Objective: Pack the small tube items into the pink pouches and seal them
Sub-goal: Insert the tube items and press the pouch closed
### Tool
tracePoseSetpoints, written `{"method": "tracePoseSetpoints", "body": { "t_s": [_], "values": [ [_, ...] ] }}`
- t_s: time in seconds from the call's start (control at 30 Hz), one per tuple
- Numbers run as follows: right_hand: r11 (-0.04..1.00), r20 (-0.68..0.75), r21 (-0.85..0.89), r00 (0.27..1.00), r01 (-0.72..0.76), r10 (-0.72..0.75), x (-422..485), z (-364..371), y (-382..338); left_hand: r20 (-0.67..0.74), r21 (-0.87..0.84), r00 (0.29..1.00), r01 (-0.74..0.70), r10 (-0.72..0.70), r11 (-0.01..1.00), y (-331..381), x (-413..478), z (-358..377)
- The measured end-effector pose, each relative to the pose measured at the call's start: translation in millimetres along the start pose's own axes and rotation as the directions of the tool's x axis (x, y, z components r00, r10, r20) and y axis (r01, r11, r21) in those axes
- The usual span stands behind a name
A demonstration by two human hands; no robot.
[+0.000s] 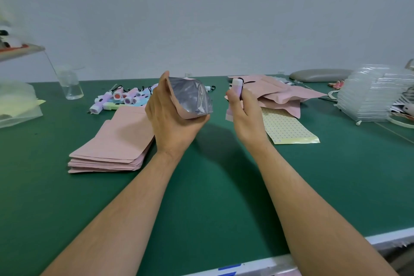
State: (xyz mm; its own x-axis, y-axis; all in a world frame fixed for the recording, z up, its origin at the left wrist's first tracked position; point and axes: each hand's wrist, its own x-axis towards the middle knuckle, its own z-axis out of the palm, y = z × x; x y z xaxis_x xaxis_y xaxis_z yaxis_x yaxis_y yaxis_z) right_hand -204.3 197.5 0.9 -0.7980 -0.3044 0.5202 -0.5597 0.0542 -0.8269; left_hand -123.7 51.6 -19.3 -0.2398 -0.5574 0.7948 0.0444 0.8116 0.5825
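My left hand (pixel 170 116) grips a pink pouch (pixel 190 98) above the green table, its mouth spread wide and showing the silver lining. A short way to the right, my right hand (pixel 244 114) holds a small lilac-and-white tube (pixel 237 87) upright, apart from the pouch. A flat stack of pink pouches (pixel 114 148) lies at the left. Behind it is a heap of small tubes (pixel 123 97) in pastel colours. Filled pink pouches (pixel 280 94) pile up at the right rear.
A yellow dotted sticker sheet (pixel 289 127) lies right of my right hand. A clear glass jar (pixel 70 84) stands at the back left, stacked clear plastic trays (pixel 371 94) at the far right. The green table (pixel 212 197) ends at a pale front edge (pixel 257 264).
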Motion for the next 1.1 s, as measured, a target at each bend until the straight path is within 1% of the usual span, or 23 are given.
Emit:
{"method": "tracePoseSetpoints", "body": {
  "t_s": [0.07,0.13,0.23,0.3,0.4,0.47,0.57,0.63,0.77,0.9,1.0,1.1],
  "values": [
    [0.999,-0.041,0.023,0.999,0.028,-0.027,0,-2,-4,0.011,0.049,1.0,-0.021,0.021,0.999,2,-1,-1],
    [0.994,-0.098,0.1,0.994,0.054,-0.044,0,-5,-10,0.047,0.096,0.998,-0.039,0.035,0.995,5,-2,-2],
    [0.967,-0.155,0.211,0.981,0.145,-0.113,-1,-8,-23,0.097,0.113,0.995,-0.031,0.02,0.993,8,-3,-3],
    [0.951,-0.163,0.234,0.972,0.202,-0.166,-3,-10,-30,0.128,0.117,0.992,-0.027,0.011,0.993,11,-5,-5],
    [0.95,-0.1,0.216,0.973,0.225,-0.208,-9,-4,-35,0.183,0.144,0.983,-0.047,0.02,0.988,11,-5,-6],
    [0.939,-0.035,0.25,0.971,0.236,-0.235,-13,1,-39,0.2,0.162,0.979,-0.062,0.029,0.985,10,-5,-7],
    [0.939,0.104,0.289,0.969,0.188,-0.226,-17,6,-44,0.19,0.157,0.981,-0.073,0.042,0.985,13,-6,-6],
    [0.954,0.164,0.261,0.967,0.15,-0.196,-18,8,-42,0.186,0.156,0.981,-0.081,0.051,0.984,20,-8,-6],
    [0.985,0.215,0.153,0.971,0.075,-0.107,-18,6,-37,0.188,0.182,0.981,-0.07,0.035,0.981,33,-10,-3],
    [0.992,0.285,0.054,0.951,0.112,-0.123,-21,2,-37,0.189,0.217,0.981,-0.076,0.034,0.973,38,-9,-5],
    [0.992,0.337,0.076,0.934,0.102,-0.122,-24,0,-42,0.167,0.182,0.983,-0.103,0.073,0.978,39,-10,-9],
    [0.978,0.34,0.114,0.919,0.172,-0.201,-27,-2,-41,0.154,0.164,0.984,-0.118,0.093,0.979,38,-12,-9]
  ]
}}
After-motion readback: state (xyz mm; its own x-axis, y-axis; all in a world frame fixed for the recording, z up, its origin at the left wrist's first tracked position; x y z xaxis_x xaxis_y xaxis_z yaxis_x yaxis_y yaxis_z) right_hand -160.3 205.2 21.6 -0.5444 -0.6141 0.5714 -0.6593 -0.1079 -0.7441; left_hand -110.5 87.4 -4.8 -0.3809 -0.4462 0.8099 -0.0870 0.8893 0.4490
